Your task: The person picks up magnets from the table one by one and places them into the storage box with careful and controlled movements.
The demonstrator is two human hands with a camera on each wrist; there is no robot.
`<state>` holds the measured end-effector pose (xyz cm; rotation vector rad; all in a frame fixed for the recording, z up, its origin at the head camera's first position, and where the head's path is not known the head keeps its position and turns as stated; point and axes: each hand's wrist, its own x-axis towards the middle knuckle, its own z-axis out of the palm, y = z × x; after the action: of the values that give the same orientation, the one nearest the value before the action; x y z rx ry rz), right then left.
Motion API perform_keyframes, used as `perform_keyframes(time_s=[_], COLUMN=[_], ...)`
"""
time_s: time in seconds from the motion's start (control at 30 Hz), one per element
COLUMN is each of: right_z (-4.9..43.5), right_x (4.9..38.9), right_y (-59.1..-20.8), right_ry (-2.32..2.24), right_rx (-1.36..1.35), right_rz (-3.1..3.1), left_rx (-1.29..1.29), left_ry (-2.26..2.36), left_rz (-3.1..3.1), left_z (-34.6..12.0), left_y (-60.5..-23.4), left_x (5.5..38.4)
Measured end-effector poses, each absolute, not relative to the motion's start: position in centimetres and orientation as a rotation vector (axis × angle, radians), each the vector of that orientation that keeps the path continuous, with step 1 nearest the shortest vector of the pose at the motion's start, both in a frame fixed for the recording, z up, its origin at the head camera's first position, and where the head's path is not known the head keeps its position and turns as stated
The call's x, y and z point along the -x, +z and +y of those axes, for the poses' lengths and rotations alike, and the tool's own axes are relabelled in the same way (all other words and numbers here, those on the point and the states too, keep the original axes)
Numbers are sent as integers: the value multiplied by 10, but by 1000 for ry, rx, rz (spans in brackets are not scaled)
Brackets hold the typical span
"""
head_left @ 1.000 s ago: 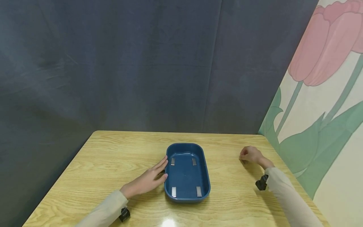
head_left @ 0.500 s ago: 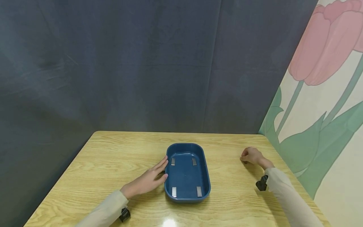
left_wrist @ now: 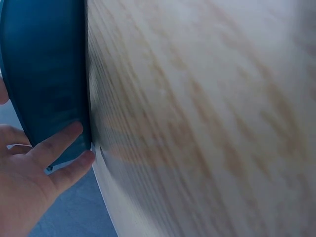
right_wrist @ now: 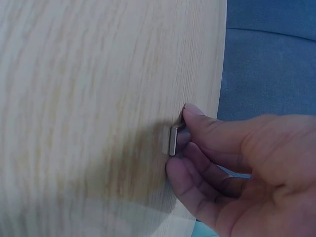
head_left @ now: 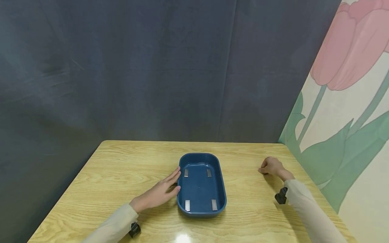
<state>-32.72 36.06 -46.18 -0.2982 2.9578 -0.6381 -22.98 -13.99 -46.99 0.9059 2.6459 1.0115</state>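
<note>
A blue rectangular plastic box [head_left: 199, 189] with rounded corners stands on the table. My left hand [head_left: 159, 194] touches its left side with fingers extended; in the left wrist view the fingertips [left_wrist: 74, 129] lie along the outer wall [left_wrist: 47, 74]. Inside, several flat silver metal pieces lie near the corners, one [head_left: 214, 205] at the front right. Far to the right, my right hand [head_left: 271, 166] is low over the tabletop. Its thumb and curled fingers pinch a small silver rectangular metal block [right_wrist: 173, 141] close at the table surface, partly hidden by the fingers.
The light wood-grain table [head_left: 127, 162] has a rounded far left corner. A dark blue curtain [head_left: 152, 84] hangs behind it. To the right rises a wall [head_left: 358, 168] painted with tulips, close to the table's right edge.
The right hand's fingertips have shifted very slightly to the right at the same part of the table. The left hand stays against the box, which has not moved.
</note>
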Motion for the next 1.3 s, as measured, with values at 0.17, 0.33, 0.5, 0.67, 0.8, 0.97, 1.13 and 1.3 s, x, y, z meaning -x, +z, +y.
perform_keyframes(time_s=[0.17,0.33,0.5,0.67,0.8,0.97,1.13,1.3], right_z=[361,361,362,362,361,362,363,363], right_x=[326,326,325,323,321,322,323,324], right_y=[-462,-462,-461,-460,-459,-462,-462,-461], right_ry=[-663,-699,-716,-724,-735,-742,-744,-769], right_rx=[276,253,229,234,246,242,268,272], right_rz=[2938,2908,2888,2881,2886,2887,2884,2883], left_rx=[-903,-900,-907,-910,-906,-910,-907,-908], left_ry=[1005,1012,1011,1011,1008,1004,1005,1008], left_rz=[2653,2652,2656,2655,2654,2653,2657,2657], left_z=[-140,-140,-140,-139,-139,-139,-140,-139], left_y=[-470,-471,-472,-471,-470,-470,-471,-470], left_x=[230,230,230,229,229,229,229,230])
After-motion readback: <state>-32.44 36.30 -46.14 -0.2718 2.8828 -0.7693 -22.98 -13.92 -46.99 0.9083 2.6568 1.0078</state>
